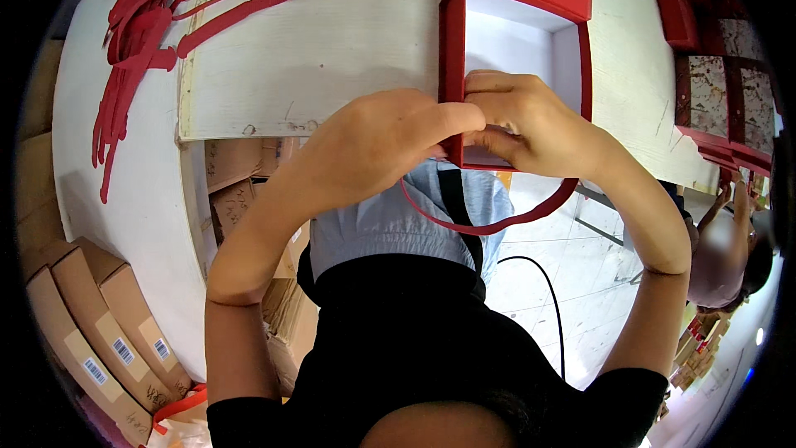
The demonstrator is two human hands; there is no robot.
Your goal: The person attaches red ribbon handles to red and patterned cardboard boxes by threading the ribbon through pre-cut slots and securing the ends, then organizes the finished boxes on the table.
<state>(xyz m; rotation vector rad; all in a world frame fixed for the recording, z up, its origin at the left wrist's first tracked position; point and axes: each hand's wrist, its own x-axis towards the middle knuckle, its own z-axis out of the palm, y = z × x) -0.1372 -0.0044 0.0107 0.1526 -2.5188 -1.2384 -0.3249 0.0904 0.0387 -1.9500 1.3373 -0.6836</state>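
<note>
Head view looks down on a red box with a white inside, lying at the near edge of the pale wooden desk; its far end is covered by a red lid or flap cut off by the top of the frame. Both hands meet at the box's near left corner: the left hand comes in from the left with fingers pressing that corner wall, and the right hand lies just beside it, fingers pinched on the same rim. What the fingertips grip is hidden between them. A red ribbon loops below the box, its ends lost under the hands. Left of the box lie loose red ribbons. Right of it, more red boxes blur at the rim.
</note>
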